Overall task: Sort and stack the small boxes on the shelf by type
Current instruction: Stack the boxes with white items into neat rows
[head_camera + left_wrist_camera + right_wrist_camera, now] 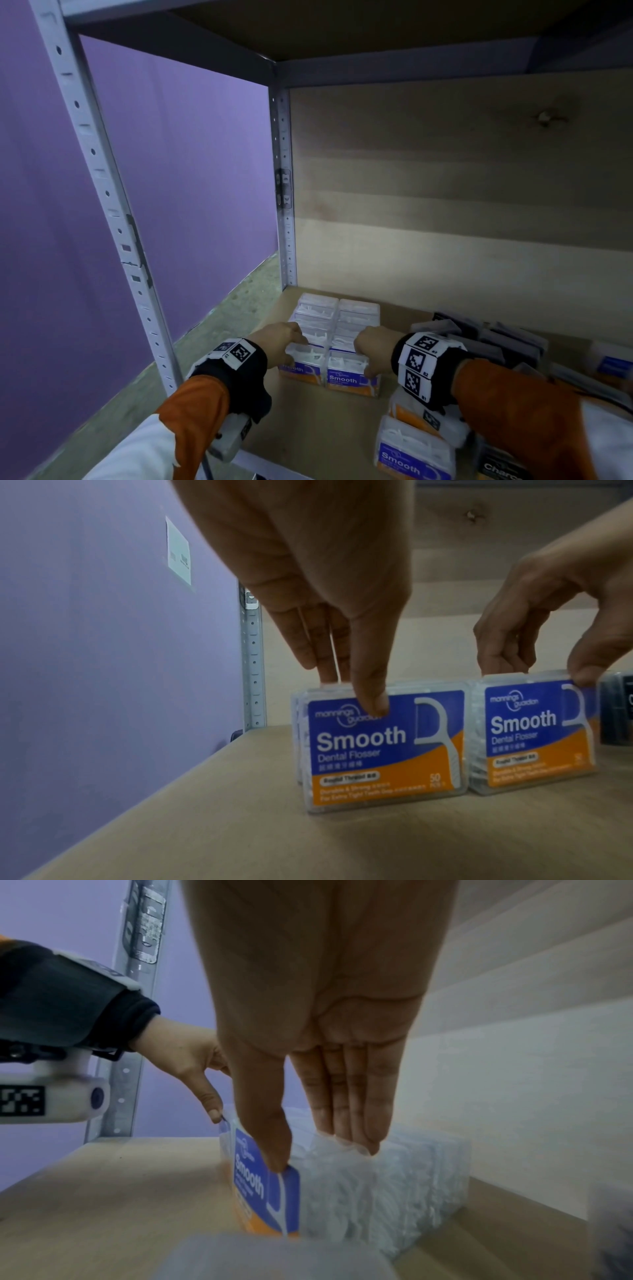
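**Two rows of floss boxes, one hand on each front box**

From the head camera: your left hand and right hand each sit on a front Smooth flosser box at the left back part of the wooden shelf. The boxes stand in two rows, side by side and touching. If you push one row harder than the other, I think the rows could slide crooked or a box could tip. Loose Smooth boxes lie near the shelf's front edge, under your right arm. Your sleeve could knock them. Dark boxes sit to the right.

From the left wrist camera: your left thumb presses the blue label of the left front box, and your fingers reach behind its top, so you pinch it. The box is clear plastic with a blue and orange label. It looks slippery.

From the right wrist camera: your right thumb is on the label and your straight fingers go down behind the right front box, pinching it too. The clear boxes behind it show white flossers.
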Available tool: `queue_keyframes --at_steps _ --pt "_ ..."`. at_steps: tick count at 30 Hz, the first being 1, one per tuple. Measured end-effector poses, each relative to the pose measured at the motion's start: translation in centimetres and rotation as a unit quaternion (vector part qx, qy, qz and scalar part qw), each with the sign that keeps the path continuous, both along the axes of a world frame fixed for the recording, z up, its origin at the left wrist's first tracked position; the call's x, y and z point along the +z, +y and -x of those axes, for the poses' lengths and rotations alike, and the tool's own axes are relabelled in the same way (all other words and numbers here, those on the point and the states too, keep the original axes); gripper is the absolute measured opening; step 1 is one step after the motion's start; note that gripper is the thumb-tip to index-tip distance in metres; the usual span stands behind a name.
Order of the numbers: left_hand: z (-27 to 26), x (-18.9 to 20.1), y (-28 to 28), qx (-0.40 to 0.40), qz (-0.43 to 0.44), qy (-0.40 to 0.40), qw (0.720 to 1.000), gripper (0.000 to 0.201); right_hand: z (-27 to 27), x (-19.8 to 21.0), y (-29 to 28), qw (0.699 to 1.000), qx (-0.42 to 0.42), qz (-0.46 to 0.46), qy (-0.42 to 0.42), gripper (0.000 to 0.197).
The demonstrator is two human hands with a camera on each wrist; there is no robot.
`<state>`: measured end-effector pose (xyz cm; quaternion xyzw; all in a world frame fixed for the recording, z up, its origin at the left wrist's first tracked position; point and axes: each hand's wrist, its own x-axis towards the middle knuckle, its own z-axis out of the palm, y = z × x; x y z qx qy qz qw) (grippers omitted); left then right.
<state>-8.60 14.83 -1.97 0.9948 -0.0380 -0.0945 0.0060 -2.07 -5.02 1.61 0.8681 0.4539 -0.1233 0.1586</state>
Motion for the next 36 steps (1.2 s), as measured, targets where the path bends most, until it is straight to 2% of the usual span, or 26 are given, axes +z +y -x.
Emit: queue_keyframes --at_steps 13,19,28,36 --pt "0.1 0.4 -0.1 0.029 0.026 0.006 0.999 0.047 -0.3 -0.4 -0.3 1.0 -0.013 -0.021 0.008 0.043" --pt "0.2 0.7 -0.5 0.019 0.008 0.005 1.0 0.044 -0.5 -0.4 -0.3 1.0 -0.015 -0.026 0.007 0.046" --pt "-0.1 0.0 -0.4 0.06 -0.003 0.002 0.998 0.037 -0.6 -0.7 -0.5 0.999 -0.023 -0.034 -0.002 0.046" --pt "1.0 1.2 -1.5 0.036 0.031 -0.007 0.999 0.047 -0.5 0.6 -1.6 0.999 -0.034 -0.029 0.013 0.049"
